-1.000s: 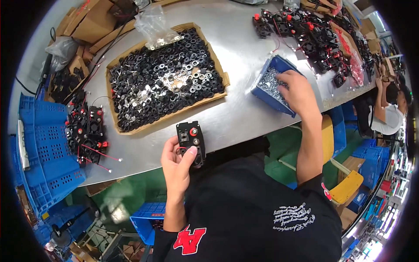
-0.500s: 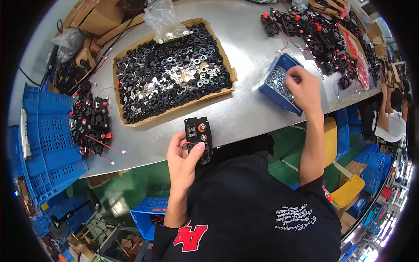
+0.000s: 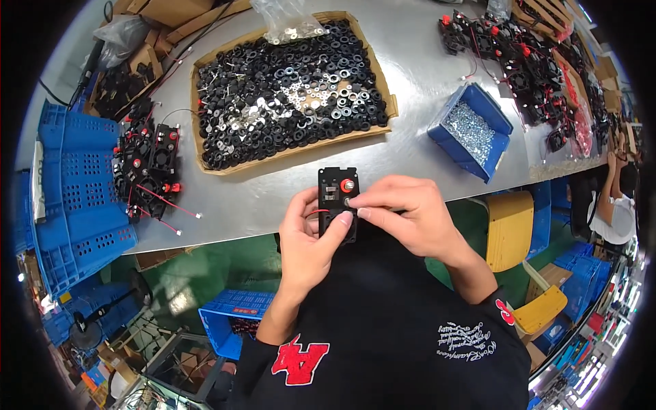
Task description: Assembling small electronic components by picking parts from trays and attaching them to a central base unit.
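Note:
My left hand (image 3: 305, 251) is closed around a small black plastic housing (image 3: 331, 176), its thumb pressed on the front face. A red-collared metal terminal post (image 3: 348, 186) stands near the top of that face, and a thin red wire (image 3: 317, 212) comes out at the side. My right hand (image 3: 418, 217) is pinched, thumb and forefinger at the metal post just below the red one. Whatever sits between those fingertips is too small and covered to make out. To the right, a blue bin (image 3: 460, 154) holds many small shiny metal parts (image 3: 470, 128).
A shallow cardboard tray (image 3: 294, 156) of black and silver washers lies behind my hands. Black fan assemblies with red wires (image 3: 147, 164) sit at left beside a blue crate (image 3: 75, 205); more assemblies (image 3: 533, 75) are piled at far right. A yellow chair (image 3: 509, 229) stands past the table edge.
My right hand has left the blue bin and come to the front of the housing in a pinch. The view has shifted slightly; my left hand keeps its hold.

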Motion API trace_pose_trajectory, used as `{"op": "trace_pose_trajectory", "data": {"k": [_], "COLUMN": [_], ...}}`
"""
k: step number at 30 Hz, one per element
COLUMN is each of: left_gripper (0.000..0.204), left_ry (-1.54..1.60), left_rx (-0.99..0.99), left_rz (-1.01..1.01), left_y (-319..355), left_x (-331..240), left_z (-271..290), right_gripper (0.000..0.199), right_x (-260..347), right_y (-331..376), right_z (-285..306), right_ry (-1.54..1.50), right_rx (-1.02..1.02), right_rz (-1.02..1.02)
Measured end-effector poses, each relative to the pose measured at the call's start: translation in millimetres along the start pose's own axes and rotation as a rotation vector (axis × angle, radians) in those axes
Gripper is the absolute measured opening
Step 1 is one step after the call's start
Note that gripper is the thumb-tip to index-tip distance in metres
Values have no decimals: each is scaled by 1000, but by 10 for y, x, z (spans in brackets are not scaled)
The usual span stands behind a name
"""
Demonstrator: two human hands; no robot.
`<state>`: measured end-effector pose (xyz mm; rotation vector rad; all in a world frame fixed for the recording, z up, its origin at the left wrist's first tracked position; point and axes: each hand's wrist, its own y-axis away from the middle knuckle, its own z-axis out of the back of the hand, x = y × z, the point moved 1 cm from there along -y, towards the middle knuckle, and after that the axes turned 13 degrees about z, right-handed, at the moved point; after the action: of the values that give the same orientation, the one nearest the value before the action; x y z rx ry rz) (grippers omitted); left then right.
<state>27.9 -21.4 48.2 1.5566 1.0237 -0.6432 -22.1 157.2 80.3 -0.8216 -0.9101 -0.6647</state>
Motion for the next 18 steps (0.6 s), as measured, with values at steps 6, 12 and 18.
{"op": "trace_pose_trajectory", "data": {"k": [6,12,18], "left_gripper": [49,53,54], "left_ry": [-83,-340,-353], "left_rx": [-33,-112,-164], "left_rz": [-62,-300,-401], "left_y": [39,39,36], "left_x": [-9,-35,15], "left_z": [-30,-10,-71], "right_gripper": [12,13,11], "right_x": [-72,-119,-171], "right_y": [30,24,105], "right_z": [-39,-50,-103], "right_ry": [-271,-580,-643], "right_rx": [-42,-80,-179], "right_rz": [-287,-491,-345]}}
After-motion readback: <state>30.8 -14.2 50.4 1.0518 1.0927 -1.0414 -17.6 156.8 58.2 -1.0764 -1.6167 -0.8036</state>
